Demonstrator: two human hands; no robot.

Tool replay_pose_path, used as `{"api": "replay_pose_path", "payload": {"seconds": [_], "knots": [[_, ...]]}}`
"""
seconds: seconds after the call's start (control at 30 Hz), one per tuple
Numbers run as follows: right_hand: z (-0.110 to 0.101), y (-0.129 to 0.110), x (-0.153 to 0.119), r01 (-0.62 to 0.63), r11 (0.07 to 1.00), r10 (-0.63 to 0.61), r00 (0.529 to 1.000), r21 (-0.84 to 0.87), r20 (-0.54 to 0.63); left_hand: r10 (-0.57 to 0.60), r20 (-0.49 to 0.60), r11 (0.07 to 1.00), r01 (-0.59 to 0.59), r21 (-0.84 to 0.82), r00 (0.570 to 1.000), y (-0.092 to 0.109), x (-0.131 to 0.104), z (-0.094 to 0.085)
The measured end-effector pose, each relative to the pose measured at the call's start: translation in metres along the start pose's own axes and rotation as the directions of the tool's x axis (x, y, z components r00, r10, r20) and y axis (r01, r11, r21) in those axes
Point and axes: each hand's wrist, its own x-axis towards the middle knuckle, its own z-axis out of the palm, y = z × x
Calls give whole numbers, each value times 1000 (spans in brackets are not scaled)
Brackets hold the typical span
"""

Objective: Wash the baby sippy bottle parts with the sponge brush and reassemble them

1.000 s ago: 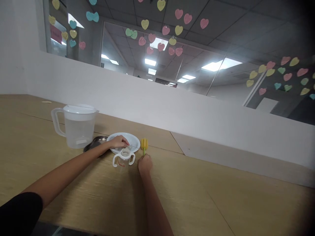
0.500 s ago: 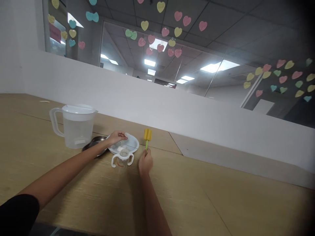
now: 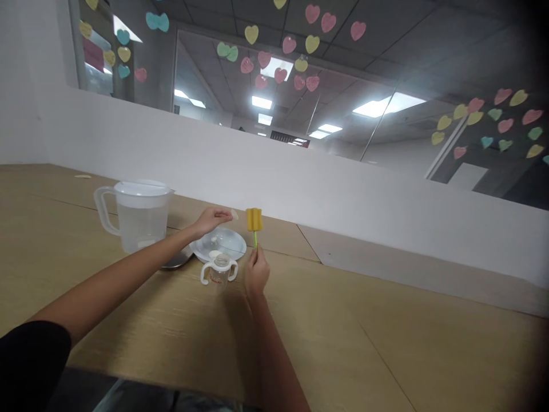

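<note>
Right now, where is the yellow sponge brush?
In the head view, the brush is upright in the right hand, just right of the white bowl.

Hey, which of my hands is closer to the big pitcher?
Left. Your left hand is by the far side of the white plate, just right of the pitcher; your right hand is farther right, gripping the brush handle.
</note>
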Motion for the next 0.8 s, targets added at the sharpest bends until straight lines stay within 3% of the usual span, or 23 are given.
{"api": "replay_pose_path", "payload": {"seconds": [0.07, 0.17, 0.27, 0.43, 0.53, 0.6, 0.7, 0.8], "knots": [[-3, 1, 0, 11, 1000, -11, 1000, 6, 15, 41, 5, 999, -41, -12, 999, 7, -2, 1], [-5, 5, -1, 165, 986, -161, 982, -34, 103, 60, 18, 997, -59, -40, 998, 15, -4, 3], [-3, 12, 0, 302, 948, -292, 951, -102, 100, 66, 6, 994, -65, -84, 998, 17, -3, 4], [2, 21, 1, 491, 849, -480, 871, -193, 102, 46, -124, 989, -62, -132, 991, 18, 0, -13], [3, 22, 0, 401, 891, -394, 916, -213, 77, -33, -212, 997, 18, -71, 977, 14, -3, -37], [2, 22, 1, 269, 941, -266, 963, -205, 43, -52, -218, 989, 80, 122, 975, 4, -9, -56], [0, 20, 2, 97, 978, -91, 995, -186, 45, -153, -192, 834, 230, 501, 970, -20, -22, -76], [-3, 17, 4, 11, 980, 6, 996, -200, 89, -254, -188, 677, 313, 667, 949, -44, -35, -85]]}}
